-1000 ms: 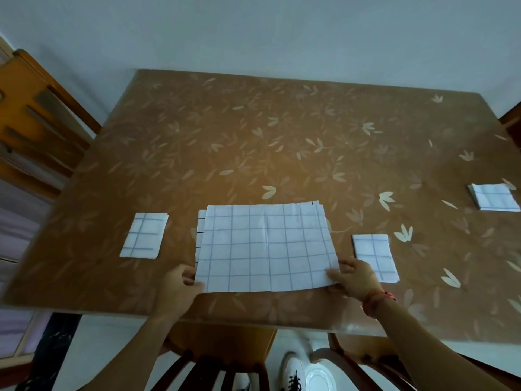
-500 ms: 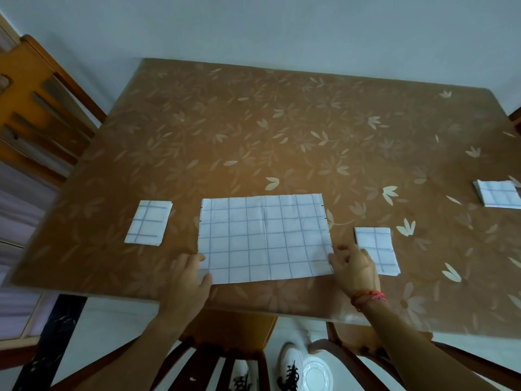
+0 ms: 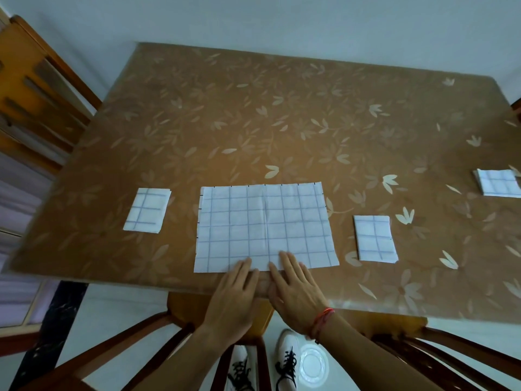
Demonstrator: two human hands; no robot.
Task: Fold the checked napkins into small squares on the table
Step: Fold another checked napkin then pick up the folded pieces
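Grip, left: our left grip point(image 3: 234, 300) lies flat and released, fingers straight, with the fingertips pressing the near edge of the large napkin point(image 3: 265, 227).
Grip, right: our right grip point(image 3: 296, 294) is also flat and released, just beside the left. Its fingertips rest on the same near edge, and a red thread point(image 3: 324, 320) circles the wrist.
Under the edge: we see white shoes point(image 3: 287, 359) with dark laces, a white disc point(image 3: 313, 362) on the floor beside them, and a chair seat point(image 3: 186, 306) tucked below.
Large napkin: it is spread flat as a wide rectangle near the front of the bench point(image 3: 253, 122), with a crease down its middle.
Left folded napkin point(image 3: 148, 210): small, and lying apart to the left of the large one.
Right folded napkin point(image 3: 375, 238): small, and lying apart to the right.
Far pile point(image 3: 497, 186): folded checked napkins with layered edges, well apart at the right edge of the view.
Wooden chair point(image 3: 33, 88): it stands by the bench's far left side.
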